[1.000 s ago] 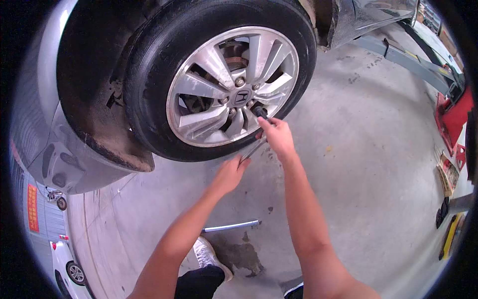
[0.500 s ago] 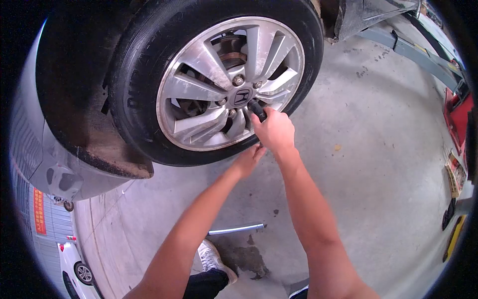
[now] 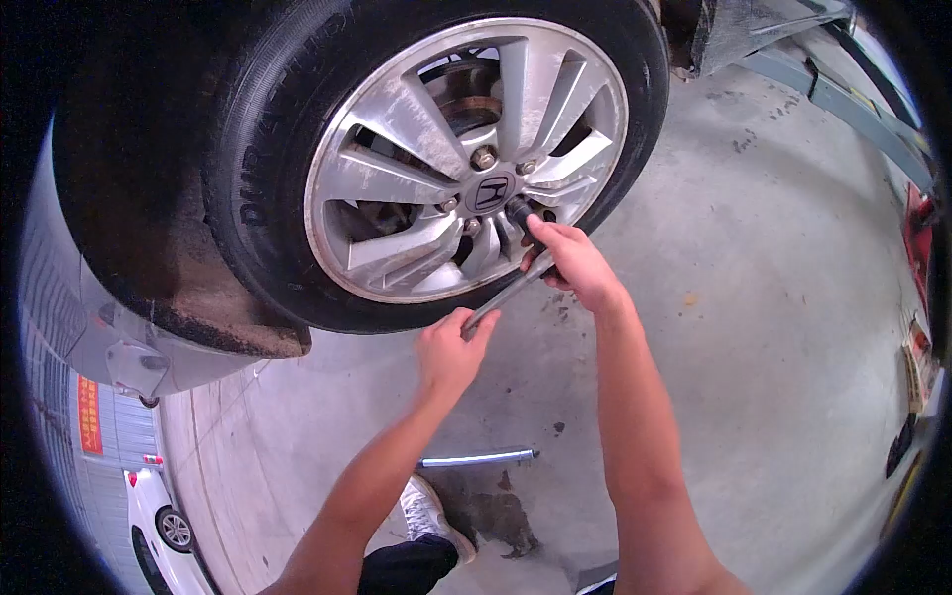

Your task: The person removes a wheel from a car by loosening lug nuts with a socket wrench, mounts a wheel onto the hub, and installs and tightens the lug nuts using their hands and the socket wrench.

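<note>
In the head view, a socket wrench reaches from my left hand to the lower right of the car wheel's hub. Its black socket (image 3: 522, 211) sits over a lug nut position, so the nut under it is hidden. My right hand (image 3: 583, 268) wraps the wrench head just behind the socket. My left hand (image 3: 454, 349) is closed round the end of the grey metal handle (image 3: 508, 295). The silver alloy wheel (image 3: 397, 109) has several lug nuts (image 3: 483, 158) showing around its centre cap (image 3: 493, 192). A black tyre (image 3: 260, 198) surrounds it.
Dark wheel arch (image 3: 198, 307) and bumper lie left of the tyre. A blue-grey lift arm (image 3: 863, 124) stands at upper right. A shiny metal bar (image 3: 478, 459) lies on the floor near my shoe (image 3: 424, 511). A white car (image 3: 164, 526) is parked at lower left.
My left hand has come out from beneath the right hand, down and left, and the wrench handle now shows between them. The wheel appears slightly shifted in view.
</note>
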`<act>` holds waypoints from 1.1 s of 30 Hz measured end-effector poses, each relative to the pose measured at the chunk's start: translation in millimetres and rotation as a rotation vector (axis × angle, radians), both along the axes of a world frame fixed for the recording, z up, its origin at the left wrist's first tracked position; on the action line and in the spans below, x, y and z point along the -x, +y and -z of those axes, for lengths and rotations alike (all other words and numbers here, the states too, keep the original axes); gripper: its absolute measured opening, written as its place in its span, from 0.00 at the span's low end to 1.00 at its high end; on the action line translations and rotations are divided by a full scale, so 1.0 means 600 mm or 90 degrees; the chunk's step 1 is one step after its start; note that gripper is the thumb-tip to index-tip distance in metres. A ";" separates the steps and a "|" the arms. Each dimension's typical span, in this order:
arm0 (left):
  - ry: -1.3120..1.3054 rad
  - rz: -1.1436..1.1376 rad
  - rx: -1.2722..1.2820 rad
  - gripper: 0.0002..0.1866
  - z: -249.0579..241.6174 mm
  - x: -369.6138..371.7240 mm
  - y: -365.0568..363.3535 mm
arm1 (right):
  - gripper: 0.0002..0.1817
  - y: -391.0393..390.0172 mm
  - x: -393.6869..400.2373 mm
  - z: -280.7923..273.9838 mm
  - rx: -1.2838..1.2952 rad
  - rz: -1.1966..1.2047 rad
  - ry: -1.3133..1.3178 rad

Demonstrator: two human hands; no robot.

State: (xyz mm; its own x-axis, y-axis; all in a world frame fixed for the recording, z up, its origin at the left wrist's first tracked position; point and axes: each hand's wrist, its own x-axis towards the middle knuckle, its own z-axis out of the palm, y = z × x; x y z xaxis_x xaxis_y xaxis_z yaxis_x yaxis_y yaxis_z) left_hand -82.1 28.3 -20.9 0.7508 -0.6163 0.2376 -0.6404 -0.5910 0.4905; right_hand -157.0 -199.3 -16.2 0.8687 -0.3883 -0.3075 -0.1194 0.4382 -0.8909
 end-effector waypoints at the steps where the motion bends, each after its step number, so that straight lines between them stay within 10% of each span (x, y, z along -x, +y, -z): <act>1: -0.024 0.001 -0.002 0.23 -0.023 0.006 -0.001 | 0.25 -0.003 0.002 -0.011 -0.001 -0.002 0.002; 5: -0.002 -0.009 -0.077 0.25 -0.064 0.006 -0.004 | 0.27 -0.016 -0.005 -0.021 -0.002 -0.051 0.043; 11: 0.279 0.106 0.105 0.27 0.106 -0.054 -0.022 | 0.27 0.022 -0.050 -0.009 0.723 0.245 0.160; 15: 0.108 0.020 0.060 0.27 0.066 -0.041 -0.020 | 0.29 -0.016 -0.030 -0.037 0.273 0.034 0.091; 20: -0.181 -0.014 -0.215 0.23 -0.207 0.019 -0.036 | 0.23 -0.017 -0.030 -0.003 -0.122 -0.017 -0.034; 24: -0.212 0.045 -0.274 0.23 -0.259 0.008 -0.048 | 0.23 -0.003 -0.025 -0.013 -0.153 0.029 -0.003; 28: 0.027 0.067 -0.157 0.22 -0.105 -0.030 0.000 | 0.29 0.043 -0.043 0.002 0.429 0.269 0.107; 31: 0.271 0.156 -0.023 0.25 0.106 -0.085 -0.009 | 0.26 0.064 -0.037 -0.013 0.655 0.283 0.148; 33: 0.252 0.181 -0.047 0.24 0.108 -0.071 -0.025 | 0.26 0.062 -0.037 -0.012 0.669 0.288 0.145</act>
